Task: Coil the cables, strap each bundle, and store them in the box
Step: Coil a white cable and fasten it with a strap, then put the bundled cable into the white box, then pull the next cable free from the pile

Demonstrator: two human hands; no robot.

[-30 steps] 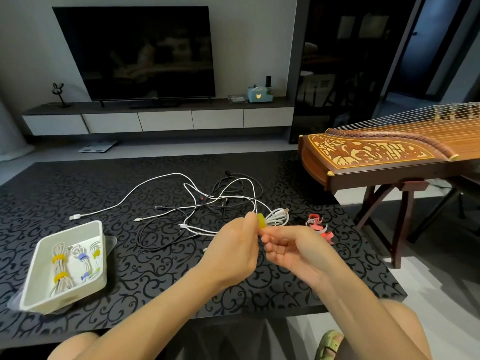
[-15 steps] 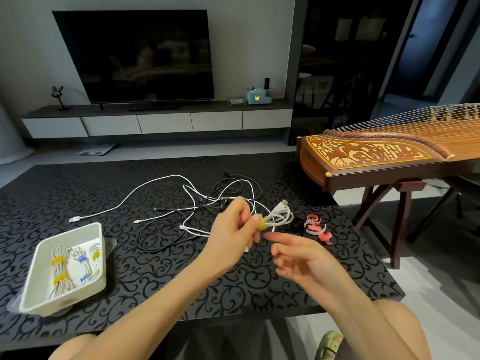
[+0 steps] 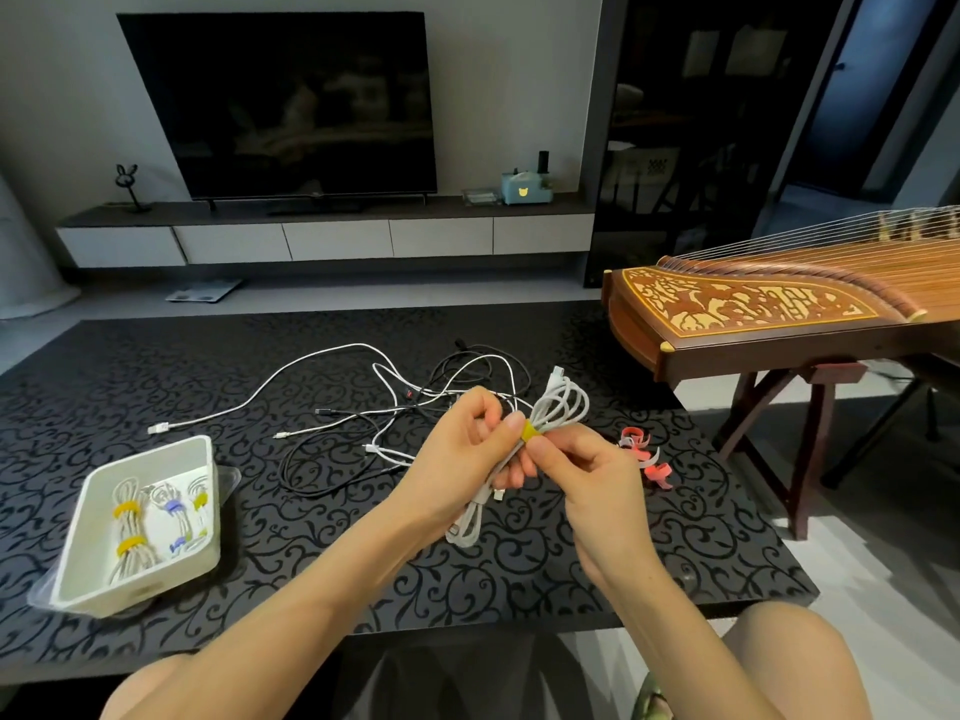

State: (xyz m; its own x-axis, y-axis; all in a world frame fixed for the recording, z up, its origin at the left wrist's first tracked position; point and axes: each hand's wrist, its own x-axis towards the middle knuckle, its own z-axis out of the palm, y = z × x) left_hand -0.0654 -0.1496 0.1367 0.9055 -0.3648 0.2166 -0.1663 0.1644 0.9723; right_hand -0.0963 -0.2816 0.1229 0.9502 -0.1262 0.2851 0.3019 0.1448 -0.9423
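Together, the left hand (image 3: 462, 449) and right hand (image 3: 587, 475) gripped a coiled white cable bundle (image 3: 563, 402) above the dark patterned surface (image 3: 156, 366), the fingers of both curled round it at the yellow strap (image 3: 531, 432) wrapped about its middle. Loose cables (image 3: 363, 407) lay tangled on the surface behind the hands, with red straps (image 3: 644, 454) to the right. The white box (image 3: 166, 579) at the left held strapped bundles (image 3: 130, 532).

black patterned table (image 3: 649, 558): white box (image 3: 200, 556), loose cables (image 3: 363, 407), red straps (image 3: 647, 454)

One box (image 3: 145, 589), three strapped bundles (image 3: 127, 535) inside it, one bundle (image 3: 563, 402) in two hands (image 3: 457, 454) (image 3: 587, 475), three or four red straps (image 3: 644, 454).
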